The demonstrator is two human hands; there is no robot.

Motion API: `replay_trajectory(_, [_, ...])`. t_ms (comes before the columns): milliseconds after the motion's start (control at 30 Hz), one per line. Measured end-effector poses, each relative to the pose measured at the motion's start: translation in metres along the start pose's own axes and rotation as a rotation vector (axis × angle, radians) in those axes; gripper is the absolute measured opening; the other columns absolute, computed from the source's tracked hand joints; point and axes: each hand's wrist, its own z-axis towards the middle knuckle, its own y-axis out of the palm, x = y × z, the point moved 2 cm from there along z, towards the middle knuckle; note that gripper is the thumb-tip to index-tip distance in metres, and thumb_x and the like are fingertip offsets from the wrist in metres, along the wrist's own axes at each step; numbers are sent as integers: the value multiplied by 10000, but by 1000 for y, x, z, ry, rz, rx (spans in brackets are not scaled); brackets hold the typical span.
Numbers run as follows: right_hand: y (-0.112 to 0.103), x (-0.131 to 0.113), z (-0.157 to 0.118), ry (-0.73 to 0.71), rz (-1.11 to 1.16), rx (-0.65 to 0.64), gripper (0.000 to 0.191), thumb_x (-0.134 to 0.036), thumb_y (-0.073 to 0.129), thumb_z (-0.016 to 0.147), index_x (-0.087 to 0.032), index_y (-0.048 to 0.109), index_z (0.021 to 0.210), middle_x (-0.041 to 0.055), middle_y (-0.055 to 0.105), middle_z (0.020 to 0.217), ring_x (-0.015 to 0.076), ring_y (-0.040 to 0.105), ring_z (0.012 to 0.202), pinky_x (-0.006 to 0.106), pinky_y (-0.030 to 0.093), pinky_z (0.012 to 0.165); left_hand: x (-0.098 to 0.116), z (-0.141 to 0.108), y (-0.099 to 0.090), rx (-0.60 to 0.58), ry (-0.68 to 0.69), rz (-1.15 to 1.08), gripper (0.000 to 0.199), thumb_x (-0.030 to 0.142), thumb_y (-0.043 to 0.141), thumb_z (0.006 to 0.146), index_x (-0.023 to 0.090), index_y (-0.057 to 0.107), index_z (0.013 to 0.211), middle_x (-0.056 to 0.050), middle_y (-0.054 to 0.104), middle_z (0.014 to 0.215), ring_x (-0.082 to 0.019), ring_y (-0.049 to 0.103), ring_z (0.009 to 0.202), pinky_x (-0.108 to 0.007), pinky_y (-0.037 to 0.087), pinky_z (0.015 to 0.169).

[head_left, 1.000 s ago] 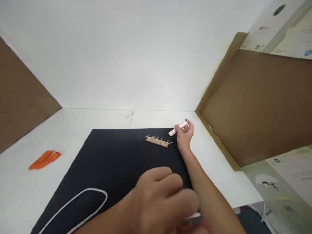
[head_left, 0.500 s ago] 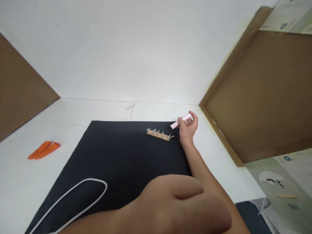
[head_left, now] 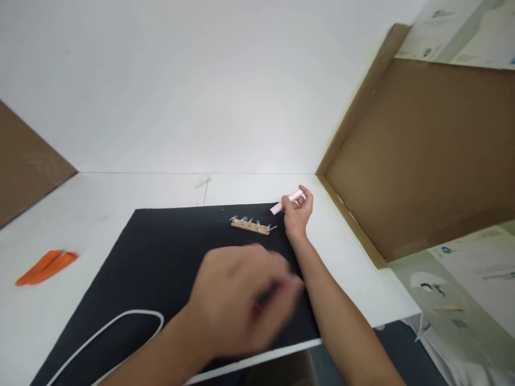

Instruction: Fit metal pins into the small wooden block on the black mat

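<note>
My right hand (head_left: 298,214) pinches a flat, pale pink-and-white strip (head_left: 279,207) between thumb and fingers, above the far right corner of the black mat. To its left lies a narrow wooden strip (head_left: 250,226) bearing several small metal fittings with clear plastic pieces; a thin pin-like piece juts from its right end. My left hand (head_left: 241,295) is close to the camera over the near part of the mat, blurred by motion. Its fingers are curled toward the thumb, and whatever lies between them, if anything, cannot be made out.
The black mat (head_left: 161,252) covers the middle of the white table (head_left: 100,198). An orange cloth-like piece (head_left: 46,267) lies at the left. A white cable (head_left: 120,315) loops over the mat's near left. Brown panels (head_left: 434,155) flank both sides, and a small clear piece (head_left: 203,182) lies near the back wall.
My left hand has moved up and away from the camera, its curled fingers now showing. The view has shifted slightly right. My right hand still holds the pink strip.
</note>
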Motion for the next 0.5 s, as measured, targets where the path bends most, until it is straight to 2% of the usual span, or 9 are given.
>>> replay_trajectory(33, [0,2,1,3,6,0,524,-235,651,736,-232,416,1204,-53,532,790,87,539,554,213,470,510,-11,3,2,-51,-116,51,223,327,535,896,209,622,729,43,563,566,-90,512,464,-208,403,484])
replay_trajectory(100, [1,5,2,7,16,-6,519,-238,651,739,-232,419,1203,-52,536,796,88,550,557,213,469,514,-32,1,16,-258,-318,171,212,352,549,877,216,668,766,16,656,699,-113,568,504,-228,414,502])
replay_trajectory(167, [2,9,3,16,22,-9,515,-244,650,742,-232,421,1202,-56,534,786,87,545,540,214,463,505,-45,-7,35,-466,-409,244,206,365,567,860,240,716,926,-23,723,966,-172,671,670,-273,485,616])
replay_trajectory(233, [3,10,3,25,30,-13,513,-248,651,742,-231,423,1202,-62,530,771,85,533,520,215,455,494,-50,-13,55,-570,-420,286,337,368,546,878,254,661,1173,-63,657,1254,-241,699,897,-342,512,781])
replay_trajectory(300, [4,9,2,28,40,-16,512,-248,654,739,-228,428,1198,-64,530,765,85,528,516,214,454,494,-51,-14,71,-632,-412,321,469,389,531,881,256,551,1330,-99,555,1398,-293,698,947,-390,519,794])
replay_trajectory(400, [6,4,1,22,60,-20,506,-238,659,733,-224,440,1190,-64,531,761,86,532,522,211,454,498,-54,-9,87,-711,-359,321,633,401,557,852,236,408,1445,-142,396,1520,-342,695,956,-428,526,782])
replay_trajectory(500, [7,0,0,28,81,-21,498,-236,656,735,-223,449,1188,-67,522,748,88,538,532,206,455,500,-61,-8,95,-755,-335,329,672,380,548,852,246,349,1479,-136,291,1571,-340,694,962,-423,525,789])
